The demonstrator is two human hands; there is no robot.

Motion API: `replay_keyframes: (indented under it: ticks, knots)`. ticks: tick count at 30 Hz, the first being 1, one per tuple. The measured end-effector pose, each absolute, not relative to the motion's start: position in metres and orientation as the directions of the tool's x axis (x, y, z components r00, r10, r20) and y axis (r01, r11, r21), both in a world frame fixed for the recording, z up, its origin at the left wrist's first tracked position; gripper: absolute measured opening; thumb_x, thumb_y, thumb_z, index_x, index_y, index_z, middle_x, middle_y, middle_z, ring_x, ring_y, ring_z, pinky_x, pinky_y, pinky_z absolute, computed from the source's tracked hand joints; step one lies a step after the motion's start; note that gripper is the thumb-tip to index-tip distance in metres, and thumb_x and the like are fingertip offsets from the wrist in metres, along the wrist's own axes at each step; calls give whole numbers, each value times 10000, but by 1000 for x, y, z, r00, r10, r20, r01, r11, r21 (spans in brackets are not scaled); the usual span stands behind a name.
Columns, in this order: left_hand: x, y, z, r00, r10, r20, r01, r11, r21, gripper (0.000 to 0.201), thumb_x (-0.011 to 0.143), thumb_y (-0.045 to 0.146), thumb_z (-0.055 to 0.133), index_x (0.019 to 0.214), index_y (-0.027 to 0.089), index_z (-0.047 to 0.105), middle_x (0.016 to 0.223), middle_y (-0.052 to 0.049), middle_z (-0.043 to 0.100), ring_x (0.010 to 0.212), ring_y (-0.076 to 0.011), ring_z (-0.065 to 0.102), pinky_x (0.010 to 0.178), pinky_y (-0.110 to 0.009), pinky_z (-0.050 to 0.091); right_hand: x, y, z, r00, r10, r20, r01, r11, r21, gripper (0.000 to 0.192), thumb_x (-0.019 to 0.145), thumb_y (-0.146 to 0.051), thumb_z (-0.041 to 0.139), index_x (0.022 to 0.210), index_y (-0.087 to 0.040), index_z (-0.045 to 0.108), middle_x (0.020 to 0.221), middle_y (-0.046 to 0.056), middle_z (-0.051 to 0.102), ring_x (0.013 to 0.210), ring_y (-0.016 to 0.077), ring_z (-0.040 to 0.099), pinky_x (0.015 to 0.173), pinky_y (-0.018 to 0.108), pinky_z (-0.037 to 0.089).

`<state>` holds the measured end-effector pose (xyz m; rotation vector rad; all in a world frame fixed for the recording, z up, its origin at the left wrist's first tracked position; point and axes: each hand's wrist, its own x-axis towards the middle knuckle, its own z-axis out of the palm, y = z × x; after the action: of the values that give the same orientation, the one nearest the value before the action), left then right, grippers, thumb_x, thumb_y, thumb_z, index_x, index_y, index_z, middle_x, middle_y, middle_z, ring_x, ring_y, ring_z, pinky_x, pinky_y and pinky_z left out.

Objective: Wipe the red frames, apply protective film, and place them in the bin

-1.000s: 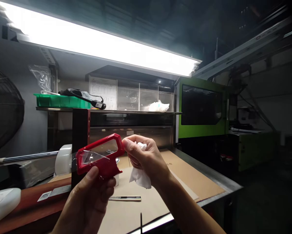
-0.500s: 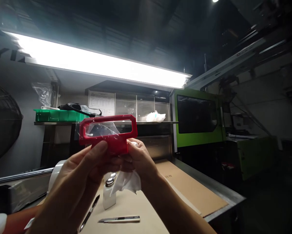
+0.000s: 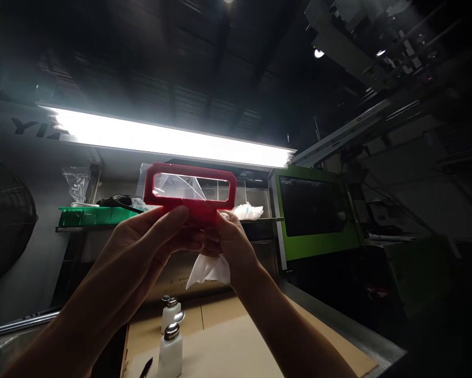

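A red plastic frame [image 3: 149, 190] with a clear window is raised in front of the bright strip light [image 3: 168, 140]. My left hand [image 3: 149, 242] grips its lower red stem, thumb on the front. From the right, my right hand [image 3: 230, 244] touches the same stem while it holds a white cloth [image 3: 209, 270], which hangs below the fingers. The window shows streaks or a loose film.
Two white pump bottles [image 3: 169, 341] stand on the cardboard-covered bench [image 3: 236, 346], beside a dark pen [image 3: 146, 367]. A green tray [image 3: 94, 215] sits on the shelf at left. A green machine [image 3: 316, 215] stands at right. A fan guard [image 3: 7, 226] is at far left.
Both hands lifted the red frame from bench height up toward the light and turned it level. The right hand came in to touch the stem. The view tilted upward.
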<state>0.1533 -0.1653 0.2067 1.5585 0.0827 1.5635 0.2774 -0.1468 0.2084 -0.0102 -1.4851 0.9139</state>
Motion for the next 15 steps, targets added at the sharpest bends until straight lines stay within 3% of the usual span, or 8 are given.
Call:
replay_keyframes:
  ticks: [3,6,11,15]
  knots:
    - [151,-163,207,259,540,801,-509,-629,588,209,744,331,703,920,221,730,806,-28,740,683,-119,661,642,-165,548,276,-150,211,-168,517,839,-512,682,-523,438,594,-402,763,483,-181,401,383,-111,315,330,2,199,334,189,110]
    - [149,-163,206,253,543,801,-494,-639,589,197,756,342,694,914,230,732,799,-20,741,685,-117,659,670,-156,547,274,-154,212,-151,543,826,-505,676,-537,408,606,-368,747,489,-185,402,379,-113,310,335,4,199,340,192,112]
    - [151,-170,206,192,530,826,-472,-688,551,129,775,331,668,845,252,743,704,-7,718,612,-122,632,554,-129,529,273,-156,211,-135,569,811,-481,678,-556,383,602,-361,725,491,-187,402,366,-113,322,326,6,211,345,192,120]
    - [153,-168,207,205,551,809,-491,-657,572,151,698,318,730,803,211,753,680,-28,712,570,-122,619,496,-124,511,272,-155,209,-91,582,808,-474,688,-549,409,577,-377,740,491,-187,388,376,-113,334,329,4,203,347,196,105]
